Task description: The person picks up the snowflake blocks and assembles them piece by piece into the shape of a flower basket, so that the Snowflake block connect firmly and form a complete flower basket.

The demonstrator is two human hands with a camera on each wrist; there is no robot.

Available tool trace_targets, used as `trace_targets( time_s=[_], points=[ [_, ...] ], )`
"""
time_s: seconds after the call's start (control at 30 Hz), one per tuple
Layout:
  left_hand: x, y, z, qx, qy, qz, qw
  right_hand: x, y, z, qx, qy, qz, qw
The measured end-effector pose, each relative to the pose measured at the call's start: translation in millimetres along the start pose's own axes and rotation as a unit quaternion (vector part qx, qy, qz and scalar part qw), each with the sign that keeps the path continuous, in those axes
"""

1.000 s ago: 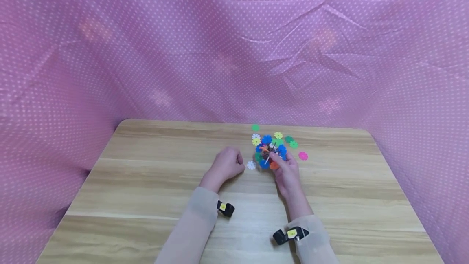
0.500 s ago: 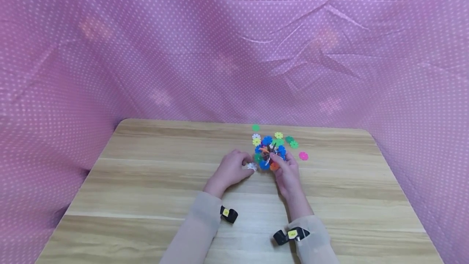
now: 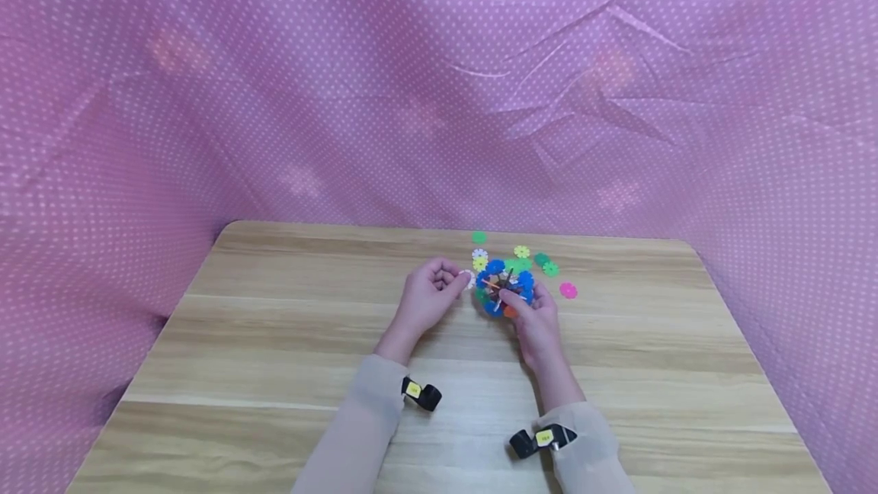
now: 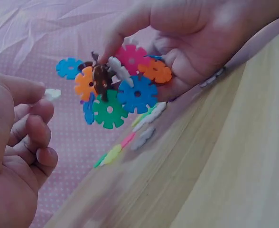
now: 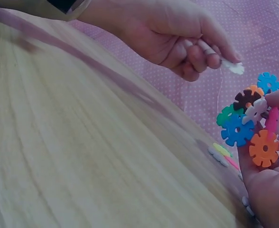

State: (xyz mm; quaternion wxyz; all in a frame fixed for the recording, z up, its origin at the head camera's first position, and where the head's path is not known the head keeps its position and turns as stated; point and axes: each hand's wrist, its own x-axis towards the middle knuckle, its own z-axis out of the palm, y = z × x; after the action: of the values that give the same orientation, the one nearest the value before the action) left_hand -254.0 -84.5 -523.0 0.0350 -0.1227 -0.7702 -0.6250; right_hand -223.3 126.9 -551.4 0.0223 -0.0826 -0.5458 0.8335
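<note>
My left hand (image 3: 427,297) pinches a white notched disc (image 5: 233,66) between thumb and forefinger, its other fingers curled. The disc is raised above the table, just left of a cluster of interlocked snowflake discs (image 4: 110,109) in blue, green, orange, pink, brown and white. My right hand (image 3: 538,324) grips that cluster, its thumb over the front and its fingers behind. In the left wrist view a gap shows between the white disc and the cluster. The cluster's rear side is partly hidden by the right hand.
Loose discs lie on the wooden table (image 3: 274,341) behind and beside the cluster: a pink disc (image 3: 568,290) at the right, a light green disc (image 3: 479,237) at the back, several others between. A pink dotted cloth (image 3: 439,97) hangs around the back and sides.
My left hand has reached to the white disc on the table, pinched it and lifted it beside the cluster. The right hand still holds the cluster, which has turned slightly.
</note>
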Motion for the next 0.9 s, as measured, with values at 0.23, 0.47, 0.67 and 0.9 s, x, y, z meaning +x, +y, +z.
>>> trace_targets(
  time_s=[0.23,0.47,0.67,0.9],
  points=[
    [-2.0,-0.4,7.0,0.037,-0.032,0.044,0.9978,-0.4,3,1,-0.052,0.002,-0.018,0.9985],
    [-3.8,-1.9,8.7,0.054,-0.030,0.069,0.9957,-0.4,4,1,-0.051,-0.001,-0.033,0.9982],
    [-5.2,-1.8,14.5,0.033,-0.037,0.057,0.9972,0.5,4,-1,-0.063,0.005,-0.036,0.9973],
    [-7.5,-3.4,19.9,-0.006,-0.046,0.042,0.9981,1.6,4,-2,-0.068,0.002,-0.027,0.9973]
  ],
)
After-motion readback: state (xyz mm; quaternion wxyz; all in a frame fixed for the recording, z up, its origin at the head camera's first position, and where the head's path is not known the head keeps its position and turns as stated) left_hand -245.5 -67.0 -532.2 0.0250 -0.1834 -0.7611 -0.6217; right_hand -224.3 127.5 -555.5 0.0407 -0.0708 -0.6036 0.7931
